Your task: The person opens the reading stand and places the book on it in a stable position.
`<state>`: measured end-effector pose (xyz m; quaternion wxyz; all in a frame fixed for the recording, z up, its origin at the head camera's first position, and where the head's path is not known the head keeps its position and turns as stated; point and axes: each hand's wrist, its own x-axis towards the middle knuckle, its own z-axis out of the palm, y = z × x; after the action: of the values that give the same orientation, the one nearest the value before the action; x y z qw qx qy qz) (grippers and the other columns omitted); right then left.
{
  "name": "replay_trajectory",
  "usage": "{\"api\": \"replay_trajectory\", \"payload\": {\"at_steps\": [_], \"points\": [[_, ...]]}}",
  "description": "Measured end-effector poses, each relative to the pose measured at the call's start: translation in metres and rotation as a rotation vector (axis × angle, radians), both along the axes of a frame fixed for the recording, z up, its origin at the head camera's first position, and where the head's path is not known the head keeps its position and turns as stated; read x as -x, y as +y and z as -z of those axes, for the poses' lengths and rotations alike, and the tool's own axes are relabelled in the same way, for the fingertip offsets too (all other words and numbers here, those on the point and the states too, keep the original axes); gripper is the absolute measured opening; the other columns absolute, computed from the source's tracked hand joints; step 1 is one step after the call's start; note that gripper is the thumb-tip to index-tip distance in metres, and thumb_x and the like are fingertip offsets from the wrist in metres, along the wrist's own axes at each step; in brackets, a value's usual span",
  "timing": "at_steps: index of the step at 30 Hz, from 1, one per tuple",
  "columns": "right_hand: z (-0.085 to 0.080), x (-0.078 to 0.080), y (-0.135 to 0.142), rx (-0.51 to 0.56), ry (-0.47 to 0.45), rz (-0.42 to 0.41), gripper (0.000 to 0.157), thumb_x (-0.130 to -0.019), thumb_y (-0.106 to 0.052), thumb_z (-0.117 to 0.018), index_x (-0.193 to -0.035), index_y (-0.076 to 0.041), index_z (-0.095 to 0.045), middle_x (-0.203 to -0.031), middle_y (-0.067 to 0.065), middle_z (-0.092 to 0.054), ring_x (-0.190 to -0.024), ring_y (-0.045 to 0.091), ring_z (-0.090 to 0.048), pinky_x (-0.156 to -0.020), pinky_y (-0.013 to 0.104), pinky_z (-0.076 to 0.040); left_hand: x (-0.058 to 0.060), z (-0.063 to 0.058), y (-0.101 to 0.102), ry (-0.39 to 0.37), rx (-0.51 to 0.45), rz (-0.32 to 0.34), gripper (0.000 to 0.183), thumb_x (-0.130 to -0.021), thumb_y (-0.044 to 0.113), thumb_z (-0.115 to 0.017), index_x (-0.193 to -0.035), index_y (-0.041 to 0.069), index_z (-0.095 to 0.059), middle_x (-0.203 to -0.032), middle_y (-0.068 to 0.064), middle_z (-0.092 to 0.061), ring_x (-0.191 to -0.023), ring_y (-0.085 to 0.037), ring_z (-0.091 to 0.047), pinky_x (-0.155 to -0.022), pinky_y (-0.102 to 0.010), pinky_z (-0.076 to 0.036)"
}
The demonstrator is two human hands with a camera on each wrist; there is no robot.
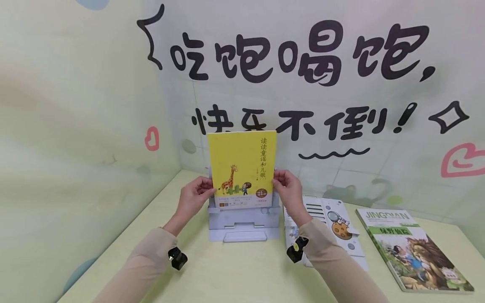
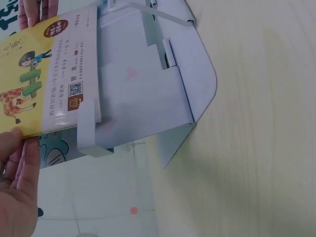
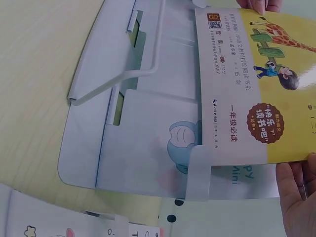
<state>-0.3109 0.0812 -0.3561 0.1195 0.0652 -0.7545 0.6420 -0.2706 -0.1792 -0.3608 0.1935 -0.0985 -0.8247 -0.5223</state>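
Observation:
A yellow book (image 1: 242,155) with a giraffe on its cover stands upright, leaning back on a white book stand (image 1: 244,219). My left hand (image 1: 193,200) pinches the book's left edge between thumb and fingers. At the opposite edge, my right hand (image 1: 289,193) grips it the same way. In the left wrist view, a white clip (image 2: 87,131) of the stand overlaps the book's bottom corner. Another clip (image 3: 199,173) lies by the other bottom corner in the right wrist view. A wire bar (image 3: 153,54) sticks out from the stand's base. The book hides most of the stand's back panel.
Right of the stand, a second white book stand (image 1: 350,246) with an astronaut print lies flat on the table (image 1: 182,269). Farther right lies a book (image 1: 420,252) with a lion on its cover. Walls rise along the left and back, the back one (image 1: 242,97) printed with large black characters.

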Motion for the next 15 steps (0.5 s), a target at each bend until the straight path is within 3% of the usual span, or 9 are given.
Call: {"api": "replay_trajectory", "payload": {"at_steps": [5,10,15], "points": [[0.007,-0.001,-0.001,-0.023,-0.02,-0.006,0.018,-0.089,0.002,-0.058,-0.107,0.001,-0.06,-0.101,0.015,-0.062,-0.086,0.018,-0.056,-0.081,0.033,-0.055,0.015,0.026,-0.008,0.002,0.038,-0.028,0.016,-0.083,0.005,-0.07,-0.097,0.001,-0.064,-0.09,-0.013,-0.067,-0.08,-0.02,-0.063,-0.066,-0.017,-0.051],[0.018,0.0,-0.002,-0.064,-0.031,0.002,0.017,-0.088,0.001,-0.059,-0.106,0.0,-0.061,-0.099,0.015,-0.062,-0.086,0.02,-0.057,-0.082,0.041,-0.054,0.013,0.033,-0.008,-0.019,0.091,-0.069,0.017,-0.082,0.007,-0.072,-0.096,0.003,-0.064,-0.085,-0.01,-0.07,-0.073,-0.017,-0.063,-0.061,-0.019,-0.051],[0.027,0.0,-0.003,-0.156,-0.025,0.033,0.016,-0.087,0.001,-0.061,-0.104,-0.001,-0.063,-0.095,0.013,-0.063,-0.082,0.018,-0.058,-0.074,0.033,-0.056,0.01,0.039,-0.009,-0.015,0.184,-0.098,0.016,-0.081,0.011,-0.074,-0.093,0.005,-0.066,-0.082,-0.007,-0.071,-0.071,-0.015,-0.065,-0.059,-0.02,-0.05]]}}
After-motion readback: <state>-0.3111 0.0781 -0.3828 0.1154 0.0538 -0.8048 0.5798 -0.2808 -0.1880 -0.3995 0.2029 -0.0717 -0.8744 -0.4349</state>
